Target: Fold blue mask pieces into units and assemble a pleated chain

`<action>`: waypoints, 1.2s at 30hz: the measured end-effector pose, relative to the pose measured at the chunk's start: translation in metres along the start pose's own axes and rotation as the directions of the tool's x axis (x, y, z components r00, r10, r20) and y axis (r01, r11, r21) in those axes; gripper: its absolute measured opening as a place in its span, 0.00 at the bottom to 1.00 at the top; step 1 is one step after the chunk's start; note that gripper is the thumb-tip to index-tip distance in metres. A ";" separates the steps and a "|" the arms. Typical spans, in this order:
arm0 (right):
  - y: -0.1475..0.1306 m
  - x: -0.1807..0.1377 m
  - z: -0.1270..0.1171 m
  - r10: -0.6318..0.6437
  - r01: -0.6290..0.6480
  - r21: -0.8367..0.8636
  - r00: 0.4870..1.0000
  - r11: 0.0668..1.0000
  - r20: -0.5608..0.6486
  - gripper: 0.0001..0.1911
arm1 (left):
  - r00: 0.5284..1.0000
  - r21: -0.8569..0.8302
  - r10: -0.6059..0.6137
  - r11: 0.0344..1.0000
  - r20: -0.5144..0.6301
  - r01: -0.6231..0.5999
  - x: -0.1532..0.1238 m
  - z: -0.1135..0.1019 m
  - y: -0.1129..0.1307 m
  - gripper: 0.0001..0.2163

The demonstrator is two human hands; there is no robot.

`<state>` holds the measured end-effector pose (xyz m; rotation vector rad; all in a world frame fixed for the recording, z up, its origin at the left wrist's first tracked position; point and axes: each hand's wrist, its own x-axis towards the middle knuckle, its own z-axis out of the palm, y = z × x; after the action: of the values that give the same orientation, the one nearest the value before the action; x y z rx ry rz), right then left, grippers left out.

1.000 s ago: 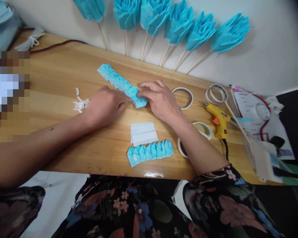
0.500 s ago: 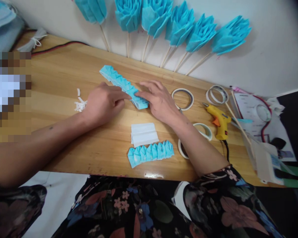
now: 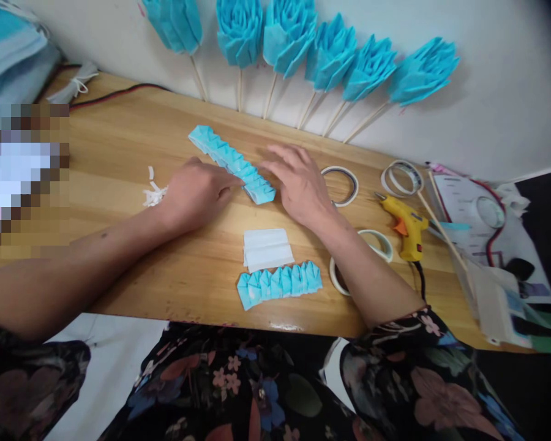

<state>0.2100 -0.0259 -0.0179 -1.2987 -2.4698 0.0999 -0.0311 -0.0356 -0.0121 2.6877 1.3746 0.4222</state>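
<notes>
A pleated light-blue strip (image 3: 227, 156), folded into a row of points, lies slantwise on the wooden table. My left hand (image 3: 196, 195) is at its lower-left side, fingers curled, with the index fingertip against the strip's edge near the lower end. Just right of that end, my right hand (image 3: 302, 184) hovers with its fingers apart and holds nothing. Closer to me is a second pleated blue strip (image 3: 280, 283), and folded white sheets (image 3: 267, 245) lie right behind it. Small white paper scraps (image 3: 153, 196) are beside my left wrist.
Several blue fabric roses (image 3: 287, 37) on thin sticks lean against the wall. To the right are tape rolls (image 3: 356, 184), a yellow glue gun (image 3: 408, 226) with a black cord, and printed papers (image 3: 463, 211). Blue masks (image 3: 13, 55) and a tied white bundle (image 3: 76, 84) sit at the back left.
My right hand has lifted off the strip and drawn slightly right, uncovering its lower end. My left hand stays at the strip's edge. The view has shifted a little.
</notes>
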 end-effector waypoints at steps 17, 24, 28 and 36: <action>-0.007 0.004 0.001 0.014 -0.010 -0.038 0.996 0.999 0.093 0.24 | 0.996 -0.057 -0.085 0.995 -0.028 0.084 0.003 0.000 -0.013 0.20; 0.008 0.002 -0.029 0.002 -0.004 -0.037 0.999 0.999 -0.047 0.34 | 0.991 -0.069 -0.080 0.995 -0.105 0.073 0.002 0.002 -0.015 0.20; 0.007 -0.007 -0.063 -0.060 0.060 -0.070 0.998 0.996 0.008 0.35 | 0.974 -0.127 -0.071 0.991 -0.216 0.045 -0.003 -0.002 -0.008 0.20; -0.016 -0.057 -0.051 0.069 -0.058 -0.095 0.991 0.994 0.118 0.31 | 0.972 -0.061 0.189 0.978 -0.138 -0.199 -0.008 0.002 0.014 0.22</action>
<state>0.2439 -0.0866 0.0184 -1.4504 -2.5611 0.0855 -0.0242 -0.0506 -0.0133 2.7870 1.1021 0.6656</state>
